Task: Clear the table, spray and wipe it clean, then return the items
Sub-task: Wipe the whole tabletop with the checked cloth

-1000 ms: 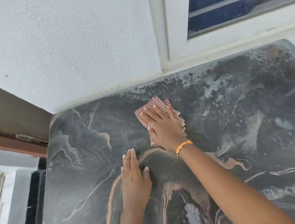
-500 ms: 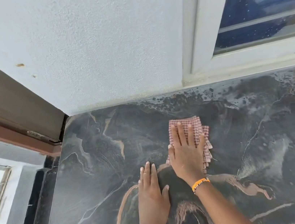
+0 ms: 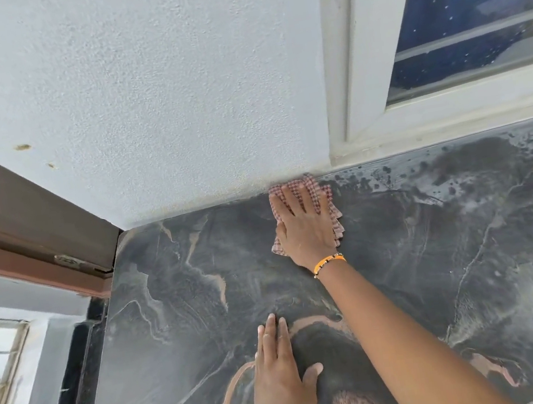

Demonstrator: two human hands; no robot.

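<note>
The table point(image 3: 187, 308) is a dark marble slab with pale and copper veins. My right hand point(image 3: 303, 227), with an orange band at the wrist, presses flat on a red-and-white checked cloth point(image 3: 335, 216) at the slab's far edge, right against the wall. The cloth's folded edges stick out past my fingers and to the right of my palm. My left hand point(image 3: 282, 374) lies flat on the marble nearer to me, fingers together, holding nothing.
A white textured wall point(image 3: 158, 97) rises behind the slab. A white window frame point(image 3: 355, 86) meets the slab's back right. A brown door frame point(image 3: 20, 215) stands past the left corner. Wet spray spots point(image 3: 425, 172) speckle the marble's far right.
My right hand has pushed the cloth away from me, from the middle of the slab up to the wall. My left hand has stayed flat in place.
</note>
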